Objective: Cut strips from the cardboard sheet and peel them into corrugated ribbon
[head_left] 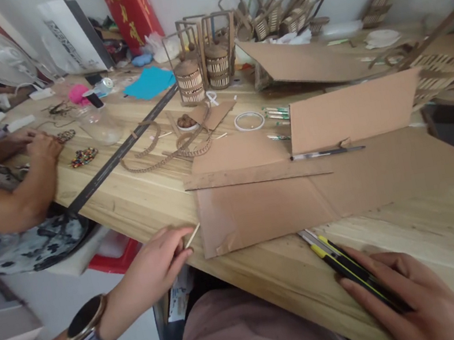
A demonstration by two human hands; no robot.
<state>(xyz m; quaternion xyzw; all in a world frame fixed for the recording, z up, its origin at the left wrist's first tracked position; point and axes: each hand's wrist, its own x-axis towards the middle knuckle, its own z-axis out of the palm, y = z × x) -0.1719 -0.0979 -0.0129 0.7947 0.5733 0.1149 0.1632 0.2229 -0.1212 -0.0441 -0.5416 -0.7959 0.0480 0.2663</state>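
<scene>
Between thumb and fingers, my left hand (pixel 169 256) pinches a thin pale wooden stick (pixel 193 234) at the table's front edge. My right hand (pixel 407 296) is closed round a yellow and black utility knife (pixel 349 265), its blade out and pointing toward the cardboard. A large brown cardboard sheet (pixel 260 211) lies flat in front of both hands, and the stick's tip is near its left edge. Across the sheet rests a narrow cardboard strip (pixel 258 174). A black pen (pixel 327 152) lies beside a folded-up cardboard flap (pixel 352 110).
Small lantern-like baskets (pixel 189 80) stand at the back. Nearer are curled strips (pixel 163 158), a white ring (pixel 249 121) and a bowl of brown beads (pixel 187 122). A dark strip (pixel 122 150) crosses the wooden table (pixel 145 202). At left, another person's hands (pixel 42 144) handle beads.
</scene>
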